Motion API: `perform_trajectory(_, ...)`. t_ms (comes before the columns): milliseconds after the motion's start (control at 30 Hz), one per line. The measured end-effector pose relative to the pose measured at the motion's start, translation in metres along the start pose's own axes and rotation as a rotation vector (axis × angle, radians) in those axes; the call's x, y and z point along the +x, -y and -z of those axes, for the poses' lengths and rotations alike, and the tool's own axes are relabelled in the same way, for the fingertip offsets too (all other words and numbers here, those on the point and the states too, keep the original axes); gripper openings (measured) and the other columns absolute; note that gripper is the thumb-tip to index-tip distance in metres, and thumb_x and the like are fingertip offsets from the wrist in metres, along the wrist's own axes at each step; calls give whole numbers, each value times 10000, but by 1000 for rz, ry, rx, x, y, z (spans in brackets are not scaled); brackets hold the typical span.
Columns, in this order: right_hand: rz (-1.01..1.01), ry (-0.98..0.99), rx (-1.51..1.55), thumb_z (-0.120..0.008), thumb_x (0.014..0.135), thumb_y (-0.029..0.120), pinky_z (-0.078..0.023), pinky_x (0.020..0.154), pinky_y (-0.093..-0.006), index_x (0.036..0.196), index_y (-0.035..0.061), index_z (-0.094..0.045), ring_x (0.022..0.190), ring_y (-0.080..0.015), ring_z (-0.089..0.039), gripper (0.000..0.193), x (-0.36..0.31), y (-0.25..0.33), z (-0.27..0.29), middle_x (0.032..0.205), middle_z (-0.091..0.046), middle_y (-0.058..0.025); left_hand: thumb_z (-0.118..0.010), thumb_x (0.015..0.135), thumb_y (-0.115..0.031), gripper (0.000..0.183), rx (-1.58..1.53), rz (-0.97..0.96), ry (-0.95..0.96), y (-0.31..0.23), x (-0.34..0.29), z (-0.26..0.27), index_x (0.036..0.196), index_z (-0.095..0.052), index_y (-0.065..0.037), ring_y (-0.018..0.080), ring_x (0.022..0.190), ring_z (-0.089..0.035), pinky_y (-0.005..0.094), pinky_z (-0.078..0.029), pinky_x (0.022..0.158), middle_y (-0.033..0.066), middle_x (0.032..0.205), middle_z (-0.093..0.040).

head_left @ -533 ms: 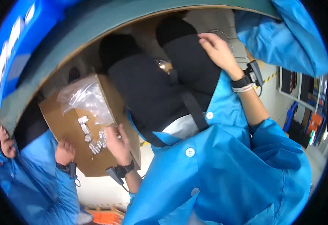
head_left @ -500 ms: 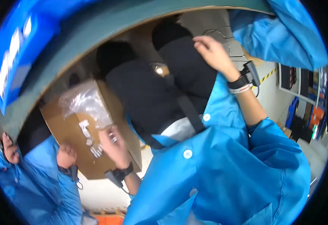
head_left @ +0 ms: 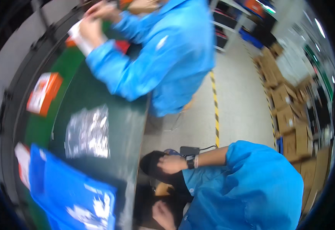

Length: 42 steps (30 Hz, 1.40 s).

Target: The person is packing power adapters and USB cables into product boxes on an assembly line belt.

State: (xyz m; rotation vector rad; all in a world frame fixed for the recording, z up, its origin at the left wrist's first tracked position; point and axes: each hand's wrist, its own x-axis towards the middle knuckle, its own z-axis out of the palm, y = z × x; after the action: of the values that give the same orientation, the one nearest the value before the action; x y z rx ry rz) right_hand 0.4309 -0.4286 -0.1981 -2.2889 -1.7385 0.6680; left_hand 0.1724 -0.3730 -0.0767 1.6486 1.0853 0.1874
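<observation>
My right hand (head_left: pixel 171 164) lies on my dark-trousered thigh (head_left: pixel 152 165), holding nothing, its fingers loosely out. A strap with a dark device is on that wrist. My left hand (head_left: pixel 162 215) hangs low beside my lap at the lower edge. Motion smears its fingers, and I see no object in it. Nearest on the bench to the left stands a blue bin (head_left: pixel 65 180) with white pieces (head_left: pixel 94 212) inside. Beyond it lie clear plastic bags (head_left: pixel 87 132) on the dark green bench top (head_left: pixel 123 130).
A co-worker in a blue coat (head_left: pixel 175 50) stands at the bench's far end, holding a white item (head_left: pixel 81 38). An orange and white box (head_left: pixel 44 94) sits on the green strip along the bench. Cardboard boxes (head_left: pixel 290 119) line the right, past yellow-black floor tape (head_left: pixel 215 103).
My view has swung to the right and up, so the open carton and the neighbour at left are out of sight. My left hand is now near my lap; my right stays on my thigh.
</observation>
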Motion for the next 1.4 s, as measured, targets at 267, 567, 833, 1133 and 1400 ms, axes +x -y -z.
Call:
perform_trajectory(267,-145,49,595,-624,777,274,-549,743,-494,893,19,-708,842,-392,-688,292,-81,66,101,874,-704,-229,-556,990,-128,207,195,-67,577,-133,-20,49,1103,-644,22,242,897,-651,330,-510,841,171,984,-700)
perform_trajectory(567,-585,-395,867,-604,809,280,-531,737,-517,950,36,-690,850,-407,-670,295,-178,1,72,896,-696,-205,-623,974,-231,253,827,-210,971,-195,67,-18,1129,-649,-33,140,804,-617,314,-530,713,141,925,-695)
perform_trajectory(833,-1271,-597,901,-587,814,260,-549,696,-513,932,25,-711,837,-406,-689,291,-371,-42,51,881,-700,-223,-605,987,-226,274,919,-292,1202,-344,35,-165,1150,-651,-10,222,922,-658,339,-523,842,130,1001,-711)
perform_trajectory(1133,-1610,-990,1299,-539,918,345,-514,745,-500,946,34,-679,817,-410,-668,342,-413,59,-21,881,-696,-209,-584,952,-252,268,1254,-847,1635,-335,16,-357,1136,-671,-78,415,1008,-649,457,-506,869,224,1050,-691)
perform_trajectory(1400,-1717,-994,1221,-544,893,410,-504,891,-493,1040,52,-709,986,-413,-651,421,-529,58,-54,1032,-698,-205,-505,985,-223,279,1148,-1058,1787,-322,-73,-555,1029,-670,-2,359,979,-662,445,-511,853,170,974,-697)
